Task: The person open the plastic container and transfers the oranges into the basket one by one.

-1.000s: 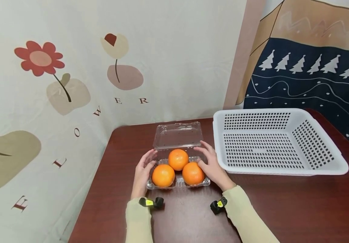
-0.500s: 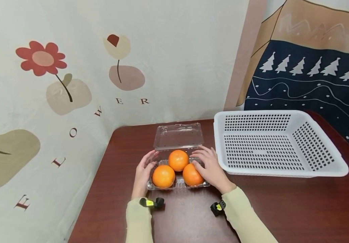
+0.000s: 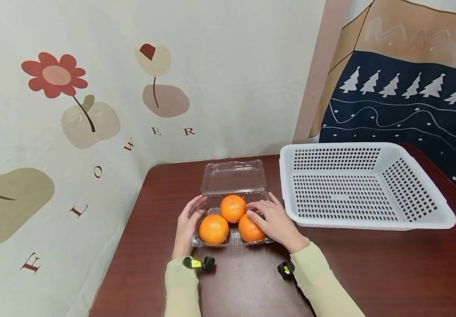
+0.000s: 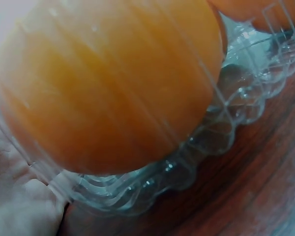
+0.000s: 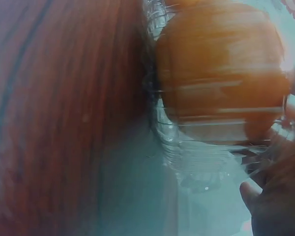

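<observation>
Three oranges, at the back [image 3: 233,208], the left [image 3: 213,229] and the right [image 3: 250,228], sit in a clear plastic clamshell container [image 3: 235,238]. Its lid [image 3: 233,177] lies folded back behind it. My left hand [image 3: 186,226] rests along the container's left side, fingers loosely bent. In the left wrist view its palm [image 4: 24,206] shows beside the clear wall. My right hand [image 3: 278,224] curls its fingers and thumb over the right orange, whose right side it covers. In the right wrist view that orange [image 5: 216,69] shows through the clear wall.
A large white perforated basket [image 3: 289,198] stands right of the container, close behind my right hand. All of it sits on a dark red-brown wooden table [image 3: 235,286]. Printed cloths [image 3: 231,88] hang along the table's left and back edges.
My right hand has shifted inward from the container's right edge, and its fingers now curl over the right orange. My left hand, the oranges and the basket have stayed about where they were.
</observation>
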`<state>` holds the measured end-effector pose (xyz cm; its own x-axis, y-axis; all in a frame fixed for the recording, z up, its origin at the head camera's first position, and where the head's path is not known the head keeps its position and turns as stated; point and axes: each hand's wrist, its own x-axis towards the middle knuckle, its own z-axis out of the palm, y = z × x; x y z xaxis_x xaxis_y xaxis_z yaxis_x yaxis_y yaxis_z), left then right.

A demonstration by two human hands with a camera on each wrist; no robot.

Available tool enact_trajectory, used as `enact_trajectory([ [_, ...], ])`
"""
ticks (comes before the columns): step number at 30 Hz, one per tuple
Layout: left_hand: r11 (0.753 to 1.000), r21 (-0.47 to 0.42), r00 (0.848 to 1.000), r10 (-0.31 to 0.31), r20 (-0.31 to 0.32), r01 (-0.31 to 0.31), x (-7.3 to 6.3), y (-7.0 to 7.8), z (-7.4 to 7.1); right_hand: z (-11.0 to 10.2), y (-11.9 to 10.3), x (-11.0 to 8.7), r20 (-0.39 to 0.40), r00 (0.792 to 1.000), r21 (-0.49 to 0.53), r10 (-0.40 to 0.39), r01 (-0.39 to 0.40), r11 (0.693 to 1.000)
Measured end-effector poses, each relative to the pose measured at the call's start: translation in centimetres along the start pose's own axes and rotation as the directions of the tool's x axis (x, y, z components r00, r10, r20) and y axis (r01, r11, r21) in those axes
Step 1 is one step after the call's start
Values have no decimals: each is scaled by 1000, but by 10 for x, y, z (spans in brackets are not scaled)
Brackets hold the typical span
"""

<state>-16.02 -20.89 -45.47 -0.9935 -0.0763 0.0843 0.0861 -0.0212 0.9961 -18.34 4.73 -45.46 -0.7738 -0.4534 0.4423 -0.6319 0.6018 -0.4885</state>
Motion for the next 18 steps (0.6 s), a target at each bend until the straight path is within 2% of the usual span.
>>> enact_trajectory([
  [6, 1000, -11, 1000, 14, 2, -14, 2, 0, 0, -7, -4, 2, 29, 1000, 6, 9, -9, 1000],
  [11, 999, -26, 1000, 18, -9, -18, 2, -1, 1, -10, -9, 1, 113, 994, -15, 0, 2, 1000],
  [18, 1000, -17, 1000, 21, -7, -21, 2, 0, 0, -11, -12, 0, 219, 976, -114, 12, 14, 993],
])
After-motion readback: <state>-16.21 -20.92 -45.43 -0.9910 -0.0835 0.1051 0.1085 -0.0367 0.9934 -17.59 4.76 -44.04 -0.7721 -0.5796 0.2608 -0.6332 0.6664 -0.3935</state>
